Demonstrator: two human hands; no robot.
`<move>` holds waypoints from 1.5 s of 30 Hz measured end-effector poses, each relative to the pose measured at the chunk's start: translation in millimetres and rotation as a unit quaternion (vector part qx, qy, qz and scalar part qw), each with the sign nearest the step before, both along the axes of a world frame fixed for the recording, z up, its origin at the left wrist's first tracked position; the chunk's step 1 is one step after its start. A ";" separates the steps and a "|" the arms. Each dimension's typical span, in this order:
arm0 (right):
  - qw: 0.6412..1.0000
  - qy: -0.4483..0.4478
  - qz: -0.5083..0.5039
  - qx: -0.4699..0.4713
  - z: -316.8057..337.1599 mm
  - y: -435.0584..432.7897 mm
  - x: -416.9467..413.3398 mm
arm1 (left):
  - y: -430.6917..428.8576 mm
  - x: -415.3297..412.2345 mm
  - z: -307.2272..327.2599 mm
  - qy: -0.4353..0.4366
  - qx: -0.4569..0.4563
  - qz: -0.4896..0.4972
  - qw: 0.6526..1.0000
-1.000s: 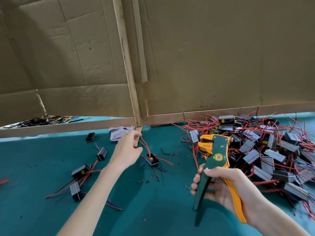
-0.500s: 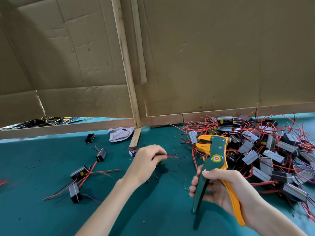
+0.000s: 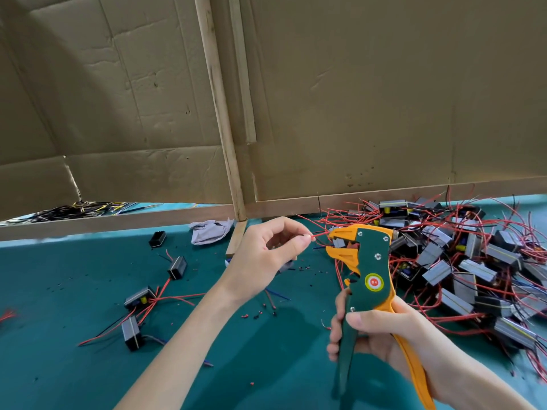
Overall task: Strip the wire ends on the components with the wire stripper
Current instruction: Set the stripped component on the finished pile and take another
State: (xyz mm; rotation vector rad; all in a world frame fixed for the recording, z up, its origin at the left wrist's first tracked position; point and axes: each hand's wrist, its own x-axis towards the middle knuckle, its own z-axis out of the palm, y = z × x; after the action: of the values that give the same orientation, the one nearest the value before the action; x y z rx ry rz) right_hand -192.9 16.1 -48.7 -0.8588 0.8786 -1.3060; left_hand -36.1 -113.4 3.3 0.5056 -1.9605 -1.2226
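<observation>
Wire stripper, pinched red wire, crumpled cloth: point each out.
wire stripper [image 3: 374, 282], head view, round label on its green body.
red wire [image 3: 320, 233], head view, stretch just outside the stripper's mouth.
crumpled cloth [image 3: 208, 232], head view, its middle.

Pinches red wire [image 3: 320, 233] end btwn thumb + index of L hand [image 3: 263, 255], other fingers loosely curled. Reaches in w/ bare L forearm diagonally from bottom-left. Grips wire stripper [image 3: 370, 261] handles w/ R hand [image 3: 381, 335] at lower right, thumb across front, fingers wrapped round green handle. Enters w/ bare R forearm from bottom-right.
</observation>
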 end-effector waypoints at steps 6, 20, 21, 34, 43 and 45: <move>1.000 0.008 0.017 -0.014 0.1 -0.2 -4.4 | -0.4 1.7 1.2 -0.007 0.010 0.000 1.000; 0.998 0.052 0.036 -0.021 2.5 4.4 -1.0 | 5.0 2.8 6.9 -0.050 0.035 -0.062 0.996; 0.998 0.059 0.027 -0.017 2.9 5.9 0.8 | 4.3 3.0 7.1 -0.055 0.035 -0.061 0.996; 0.999 0.002 -0.045 0.013 -1.2 -6.3 -7.6 | 0.8 -4.1 -16.9 -0.065 0.067 -0.088 0.992; 1.000 0.019 0.006 -0.017 1.0 -2.3 -6.0 | -4.4 2.3 -1.9 0.003 0.026 -0.009 1.000; 0.999 0.025 0.021 -0.021 1.0 -1.1 -6.3 | -3.2 3.0 -0.3 -0.010 0.015 -0.010 1.000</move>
State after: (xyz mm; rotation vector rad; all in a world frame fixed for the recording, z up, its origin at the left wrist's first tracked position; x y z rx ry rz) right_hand -199.2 15.0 -47.8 -0.9419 0.8707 -1.2742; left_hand -33.1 -116.6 3.0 0.5169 -1.9705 -1.2665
